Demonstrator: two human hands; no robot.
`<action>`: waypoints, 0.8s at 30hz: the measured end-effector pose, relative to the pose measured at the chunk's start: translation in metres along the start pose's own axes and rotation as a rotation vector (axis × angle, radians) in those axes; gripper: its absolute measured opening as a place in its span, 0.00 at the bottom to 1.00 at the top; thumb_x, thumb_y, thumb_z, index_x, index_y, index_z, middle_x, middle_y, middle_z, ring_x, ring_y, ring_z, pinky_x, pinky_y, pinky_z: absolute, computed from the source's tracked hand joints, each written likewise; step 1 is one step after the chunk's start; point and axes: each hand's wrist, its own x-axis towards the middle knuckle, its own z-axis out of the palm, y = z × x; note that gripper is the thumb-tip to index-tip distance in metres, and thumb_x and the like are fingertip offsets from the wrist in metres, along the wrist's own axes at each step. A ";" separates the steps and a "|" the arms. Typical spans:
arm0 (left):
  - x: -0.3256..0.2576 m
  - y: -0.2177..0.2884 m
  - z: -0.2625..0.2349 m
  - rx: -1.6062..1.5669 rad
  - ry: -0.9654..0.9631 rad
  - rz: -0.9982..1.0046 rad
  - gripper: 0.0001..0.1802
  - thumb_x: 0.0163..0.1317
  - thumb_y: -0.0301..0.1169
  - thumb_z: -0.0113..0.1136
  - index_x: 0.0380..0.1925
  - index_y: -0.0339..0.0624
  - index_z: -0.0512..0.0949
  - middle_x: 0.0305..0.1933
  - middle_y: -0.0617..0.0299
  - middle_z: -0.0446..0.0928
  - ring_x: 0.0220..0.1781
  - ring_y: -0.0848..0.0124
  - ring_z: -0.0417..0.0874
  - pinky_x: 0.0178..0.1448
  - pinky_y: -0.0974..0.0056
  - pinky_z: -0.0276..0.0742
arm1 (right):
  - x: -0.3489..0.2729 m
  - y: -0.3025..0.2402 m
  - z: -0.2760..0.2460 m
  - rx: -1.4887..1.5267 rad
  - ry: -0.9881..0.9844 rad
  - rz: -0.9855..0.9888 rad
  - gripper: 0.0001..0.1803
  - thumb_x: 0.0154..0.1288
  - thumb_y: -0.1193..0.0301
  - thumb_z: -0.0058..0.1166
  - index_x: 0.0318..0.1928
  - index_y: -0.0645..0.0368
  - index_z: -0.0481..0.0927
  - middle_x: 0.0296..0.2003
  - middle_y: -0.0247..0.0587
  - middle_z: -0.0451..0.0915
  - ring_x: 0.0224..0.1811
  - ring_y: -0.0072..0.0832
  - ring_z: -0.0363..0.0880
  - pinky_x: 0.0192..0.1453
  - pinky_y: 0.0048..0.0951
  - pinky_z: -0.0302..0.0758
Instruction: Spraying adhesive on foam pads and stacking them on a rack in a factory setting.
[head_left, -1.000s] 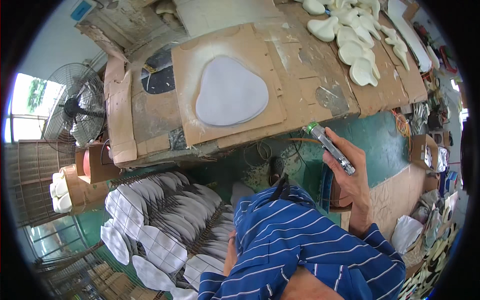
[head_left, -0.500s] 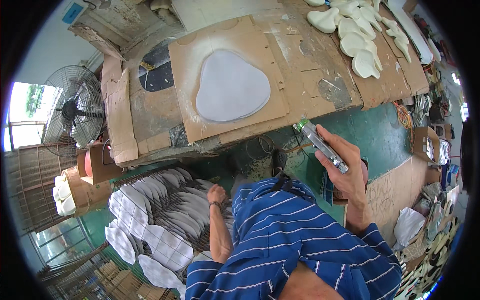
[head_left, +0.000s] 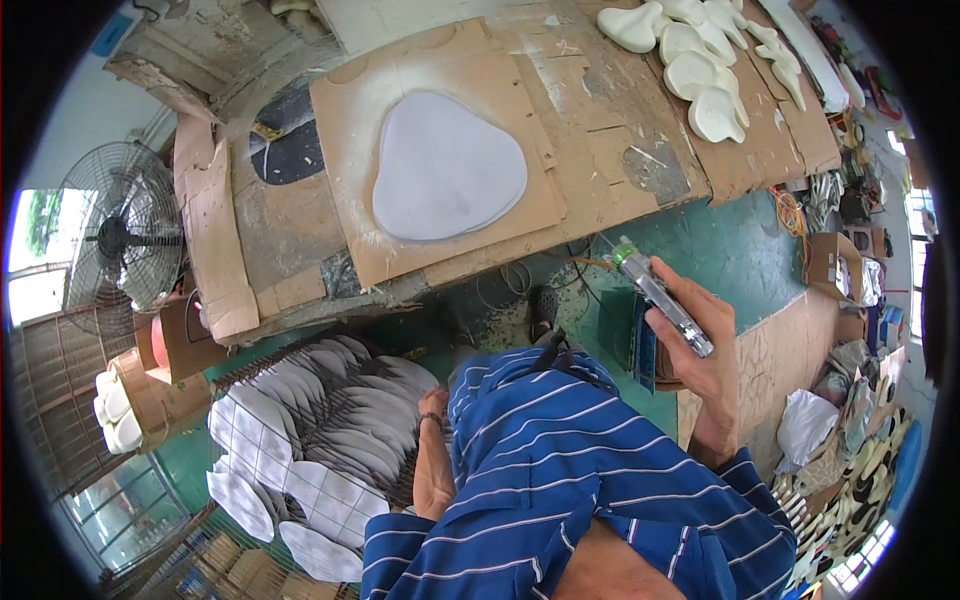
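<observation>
My right hand (head_left: pixel 700 340) holds a slim silvery spray tool with a green tip (head_left: pixel 658 292), raised in front of the table's near edge. My left hand (head_left: pixel 433 405) is down at my left side, resting at a rack of several flat grey pieces (head_left: pixel 330 420); whether it grips one is hidden. On the table lies a brown cardboard sheet (head_left: pixel 345 150) with a grey rounded-triangle piece (head_left: pixel 445 165) on it, ringed by a pale spray haze. I wear a blue striped shirt.
Several white moulded pieces (head_left: pixel 690 60) lie at the table's far right. A standing fan (head_left: pixel 120 235) is at the left. A stack of white pieces (head_left: pixel 115 420) sits in a box below it. Boxes and clutter (head_left: pixel 840 270) crowd the green floor at right.
My left arm has come into view and reached down to the rack of grey pieces. My right hand keeps the spray tool raised, hardly shifting.
</observation>
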 end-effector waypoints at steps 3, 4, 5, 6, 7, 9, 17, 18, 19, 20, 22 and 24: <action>-0.007 -0.006 -0.002 0.328 0.132 -0.076 0.24 0.60 0.30 0.70 0.58 0.44 0.80 0.38 0.61 0.85 0.35 0.63 0.85 0.35 0.57 0.80 | -0.009 -0.002 -0.013 -0.076 -0.003 0.063 0.31 0.57 0.84 0.66 0.64 0.63 0.79 0.46 0.52 0.86 0.43 0.39 0.87 0.48 0.31 0.79; -0.004 -0.007 -0.004 0.294 0.143 -0.086 0.23 0.60 0.31 0.71 0.57 0.45 0.81 0.39 0.62 0.85 0.36 0.64 0.85 0.35 0.57 0.80 | -0.012 -0.004 -0.015 -0.075 -0.049 0.086 0.32 0.56 0.84 0.66 0.64 0.63 0.79 0.46 0.52 0.86 0.43 0.39 0.87 0.48 0.31 0.79; -0.002 -0.009 -0.007 0.278 0.170 -0.097 0.23 0.60 0.33 0.71 0.56 0.46 0.81 0.40 0.63 0.85 0.36 0.65 0.86 0.36 0.57 0.80 | -0.015 -0.006 -0.015 -0.071 -0.090 0.094 0.33 0.56 0.84 0.67 0.64 0.63 0.79 0.46 0.52 0.86 0.42 0.39 0.87 0.49 0.32 0.79; 0.006 -0.010 -0.009 0.259 0.136 -0.093 0.22 0.62 0.31 0.69 0.57 0.43 0.80 0.39 0.61 0.85 0.37 0.64 0.86 0.35 0.58 0.81 | -0.018 -0.010 -0.015 -0.051 -0.152 0.121 0.33 0.54 0.85 0.67 0.64 0.63 0.79 0.45 0.52 0.86 0.42 0.40 0.87 0.48 0.31 0.79; 0.016 -0.009 -0.011 0.039 0.038 -0.079 0.22 0.63 0.30 0.67 0.57 0.42 0.79 0.39 0.60 0.85 0.37 0.63 0.86 0.35 0.59 0.81 | -0.019 -0.013 -0.012 -0.059 -0.166 0.130 0.33 0.54 0.85 0.67 0.64 0.63 0.79 0.45 0.52 0.86 0.42 0.40 0.87 0.48 0.31 0.79; 0.031 -0.006 -0.014 -0.411 -0.154 -0.121 0.22 0.64 0.28 0.65 0.59 0.41 0.78 0.39 0.58 0.85 0.36 0.63 0.86 0.34 0.60 0.81 | -0.017 -0.018 -0.003 0.110 -0.292 0.120 0.34 0.53 0.86 0.67 0.65 0.62 0.79 0.44 0.52 0.86 0.41 0.39 0.86 0.46 0.30 0.78; 0.006 0.071 0.032 0.078 0.045 0.024 0.21 0.71 0.29 0.57 0.63 0.42 0.75 0.46 0.56 0.85 0.42 0.64 0.87 0.46 0.53 0.86 | 0.018 -0.026 0.036 0.078 -0.187 -0.085 0.38 0.53 0.88 0.65 0.68 0.61 0.76 0.43 0.51 0.85 0.41 0.40 0.86 0.46 0.29 0.78; 0.002 0.076 0.035 0.091 0.056 0.014 0.21 0.70 0.29 0.57 0.63 0.43 0.75 0.46 0.56 0.85 0.42 0.63 0.88 0.45 0.53 0.86 | 0.022 -0.025 0.039 0.084 -0.172 -0.055 0.36 0.55 0.87 0.65 0.67 0.62 0.77 0.44 0.51 0.85 0.42 0.39 0.86 0.47 0.29 0.79; 0.000 0.078 0.036 0.074 0.029 0.034 0.21 0.70 0.29 0.57 0.63 0.43 0.75 0.46 0.56 0.85 0.42 0.63 0.88 0.45 0.53 0.86 | 0.026 -0.024 0.041 0.084 -0.168 -0.059 0.36 0.55 0.87 0.65 0.67 0.62 0.77 0.44 0.51 0.85 0.42 0.39 0.86 0.47 0.29 0.79; 0.000 0.077 0.036 0.082 0.032 0.023 0.21 0.70 0.29 0.57 0.63 0.43 0.75 0.46 0.57 0.85 0.42 0.63 0.88 0.45 0.53 0.86 | 0.029 -0.023 0.043 0.077 -0.121 -0.048 0.34 0.56 0.87 0.65 0.66 0.62 0.78 0.44 0.51 0.85 0.42 0.38 0.86 0.47 0.29 0.79; 0.004 0.067 0.029 0.106 0.074 -0.030 0.21 0.69 0.29 0.58 0.62 0.43 0.75 0.43 0.57 0.85 0.41 0.63 0.88 0.44 0.54 0.86 | 0.033 -0.020 0.044 0.076 -0.052 -0.026 0.31 0.58 0.85 0.65 0.64 0.62 0.79 0.44 0.51 0.86 0.41 0.36 0.86 0.47 0.29 0.79; 0.008 0.050 0.018 0.022 0.042 -0.008 0.20 0.67 0.28 0.60 0.59 0.41 0.77 0.40 0.57 0.85 0.35 0.63 0.86 0.36 0.56 0.83 | 0.034 -0.017 0.043 0.059 -0.021 -0.006 0.30 0.59 0.85 0.65 0.64 0.62 0.79 0.44 0.51 0.86 0.41 0.35 0.86 0.47 0.29 0.79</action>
